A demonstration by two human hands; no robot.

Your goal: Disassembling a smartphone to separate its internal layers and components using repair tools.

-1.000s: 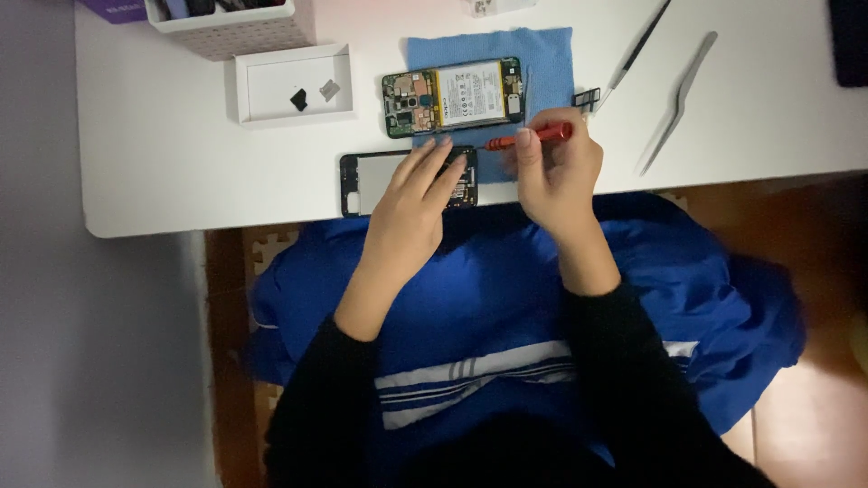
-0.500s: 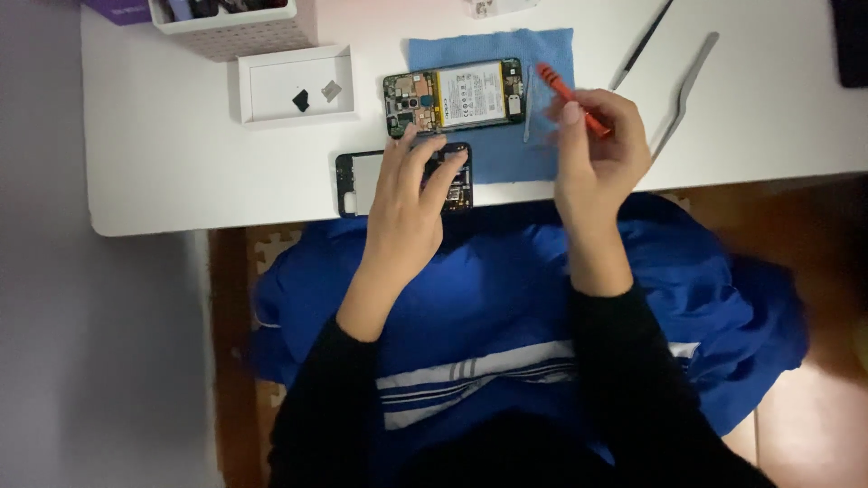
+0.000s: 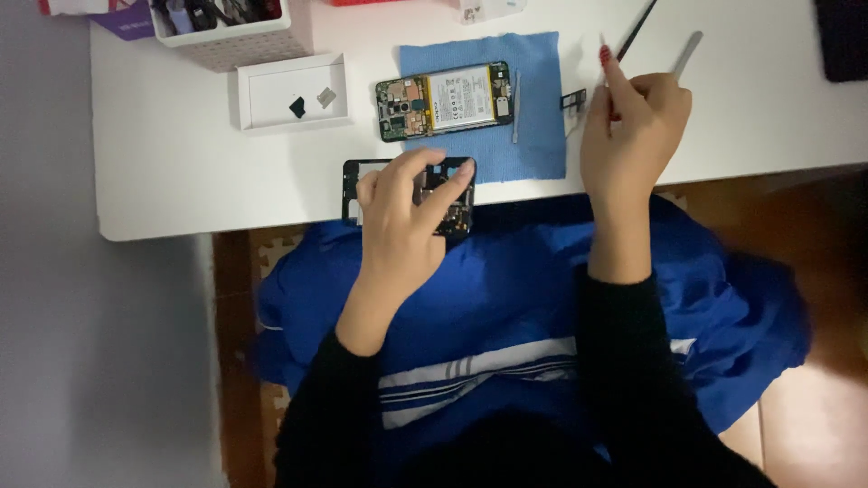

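My left hand (image 3: 404,201) rests on a black phone frame (image 3: 351,185) at the near edge of the white table (image 3: 172,172), fingers spread over it and gripping it. My right hand (image 3: 630,136) is to the right of the blue cloth (image 3: 533,136) and holds a red-handled screwdriver (image 3: 605,56) with its red end pointing away from me. An opened phone with its circuit board and battery showing (image 3: 444,99) lies on the cloth, apart from both hands.
A shallow white tray (image 3: 271,117) with two small parts sits left of the cloth. A white basket of tools (image 3: 235,41) stands behind it. Tweezers (image 3: 687,54) and a thin dark tool (image 3: 637,27) lie beyond my right hand. A dark object (image 3: 845,36) is at the far right.
My right hand has carried the red screwdriver from over the phone frame to the right, past the cloth's edge. My left hand stays on the frame.
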